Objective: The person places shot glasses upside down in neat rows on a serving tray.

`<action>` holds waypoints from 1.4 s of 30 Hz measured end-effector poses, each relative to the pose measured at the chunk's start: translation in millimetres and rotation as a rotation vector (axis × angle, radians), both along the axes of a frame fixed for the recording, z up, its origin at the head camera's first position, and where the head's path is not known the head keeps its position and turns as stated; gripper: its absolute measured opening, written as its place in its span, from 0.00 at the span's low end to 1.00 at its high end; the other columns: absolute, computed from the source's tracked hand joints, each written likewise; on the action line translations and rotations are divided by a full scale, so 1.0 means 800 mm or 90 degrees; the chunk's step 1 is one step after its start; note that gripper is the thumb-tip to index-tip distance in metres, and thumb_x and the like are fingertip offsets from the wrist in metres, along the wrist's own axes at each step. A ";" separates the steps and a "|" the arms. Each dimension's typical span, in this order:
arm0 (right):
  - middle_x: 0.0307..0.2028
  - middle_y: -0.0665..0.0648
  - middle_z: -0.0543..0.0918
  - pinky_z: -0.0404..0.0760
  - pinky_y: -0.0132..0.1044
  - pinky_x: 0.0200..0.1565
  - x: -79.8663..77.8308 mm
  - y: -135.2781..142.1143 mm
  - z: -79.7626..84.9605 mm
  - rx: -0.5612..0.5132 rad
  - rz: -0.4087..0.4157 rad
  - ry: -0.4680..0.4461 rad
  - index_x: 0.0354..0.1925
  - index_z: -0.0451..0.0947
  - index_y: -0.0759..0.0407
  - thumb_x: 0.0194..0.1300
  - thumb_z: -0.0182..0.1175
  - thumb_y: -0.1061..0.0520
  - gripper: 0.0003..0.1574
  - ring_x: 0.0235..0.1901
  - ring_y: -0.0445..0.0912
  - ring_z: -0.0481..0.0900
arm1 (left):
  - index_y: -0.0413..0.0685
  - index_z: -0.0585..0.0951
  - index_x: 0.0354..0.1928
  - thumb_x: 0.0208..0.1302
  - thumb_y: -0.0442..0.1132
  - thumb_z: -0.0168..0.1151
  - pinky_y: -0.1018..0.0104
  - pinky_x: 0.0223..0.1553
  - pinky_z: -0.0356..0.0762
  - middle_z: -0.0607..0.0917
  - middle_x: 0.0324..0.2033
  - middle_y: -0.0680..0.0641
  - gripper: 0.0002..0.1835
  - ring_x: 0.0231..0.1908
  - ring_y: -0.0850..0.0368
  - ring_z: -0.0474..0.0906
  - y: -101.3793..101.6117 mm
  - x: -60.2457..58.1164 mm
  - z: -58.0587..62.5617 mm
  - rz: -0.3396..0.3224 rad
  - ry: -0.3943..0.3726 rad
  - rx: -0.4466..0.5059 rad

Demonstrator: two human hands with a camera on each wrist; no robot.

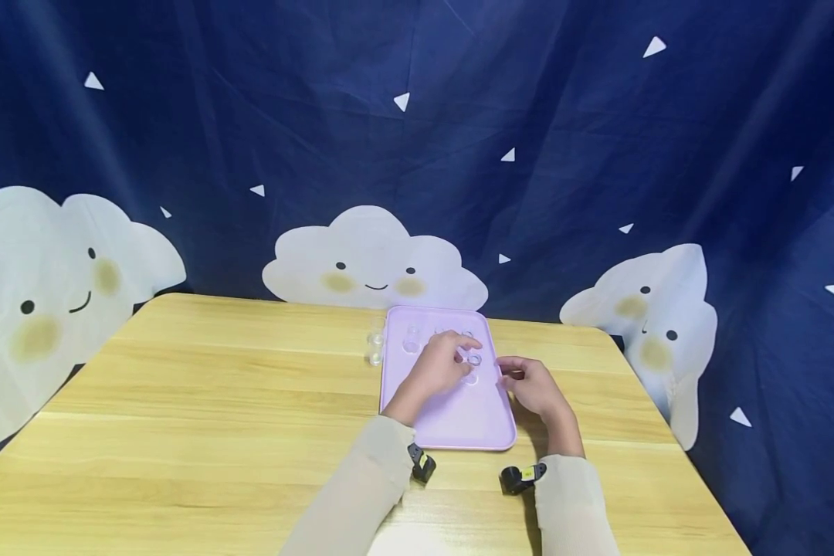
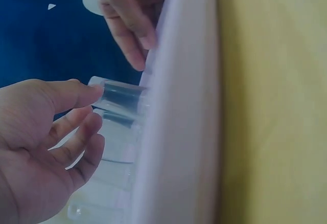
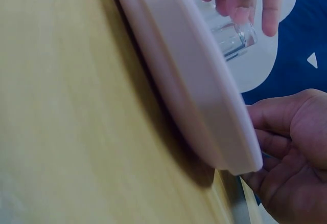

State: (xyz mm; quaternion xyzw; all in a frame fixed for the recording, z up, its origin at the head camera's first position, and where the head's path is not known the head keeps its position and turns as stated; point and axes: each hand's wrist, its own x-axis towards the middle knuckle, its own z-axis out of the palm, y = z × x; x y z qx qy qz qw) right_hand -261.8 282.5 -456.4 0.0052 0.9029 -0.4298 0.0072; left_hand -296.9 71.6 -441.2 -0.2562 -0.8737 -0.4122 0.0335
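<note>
On the lilac tray (image 1: 452,425) stand several small clear glasses. My left hand (image 1: 439,363) is over the tray, its thumb tip at the rim of one clear glass (image 2: 120,97). The index finger reaches out above that glass in the right wrist view, and the other fingers of this hand (image 2: 41,127) curve loosely beside it. At the tray's right edge my right hand (image 1: 535,386) grips the rim, with fingers (image 3: 276,114) at the top of the side wall and a fingertip low by its underside.
Left of the tray, clear glasses (image 1: 375,351) stand close against its side on the wooden table (image 1: 215,432). A dark blue cloth (image 1: 320,116) with white clouds hangs behind the table's far edge. Each sleeve carries a small black wrist camera (image 1: 422,465).
</note>
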 end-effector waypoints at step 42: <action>0.54 0.64 0.85 0.81 0.48 0.53 -0.001 0.001 -0.003 0.009 -0.008 0.004 0.61 0.79 0.65 0.68 0.58 0.67 0.23 0.50 0.54 0.81 | 0.45 0.84 0.58 0.65 0.35 0.69 0.56 0.49 0.81 0.85 0.49 0.42 0.19 0.45 0.49 0.81 -0.155 -0.029 0.041 0.097 0.009 -0.003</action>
